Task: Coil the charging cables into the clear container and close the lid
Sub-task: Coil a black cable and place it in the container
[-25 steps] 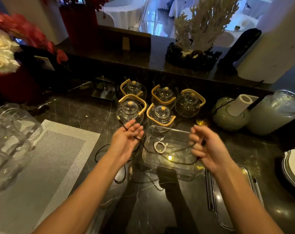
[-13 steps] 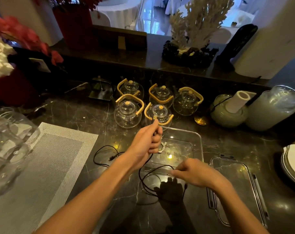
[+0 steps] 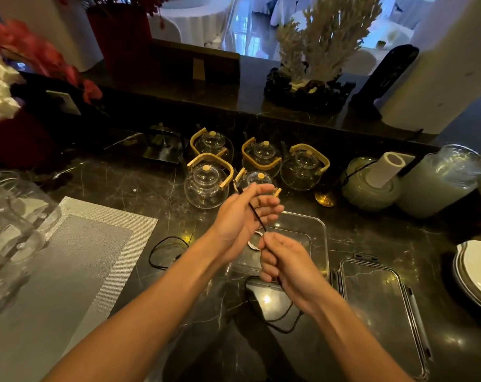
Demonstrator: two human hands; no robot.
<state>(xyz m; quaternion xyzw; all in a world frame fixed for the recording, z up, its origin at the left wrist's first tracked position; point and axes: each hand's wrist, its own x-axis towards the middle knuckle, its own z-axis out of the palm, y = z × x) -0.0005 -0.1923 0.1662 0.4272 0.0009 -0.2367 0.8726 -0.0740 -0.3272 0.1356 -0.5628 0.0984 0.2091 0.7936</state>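
2 hands stretch a black cable above the clear container.

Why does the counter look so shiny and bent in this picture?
Head view: the dark counter mirrors ceiling lights as bright spots, one below the right hand; the wide lens curves the edges, so the jars at left smear; a head shadow falls near the bottom; the black cable between both hands stays sharp.
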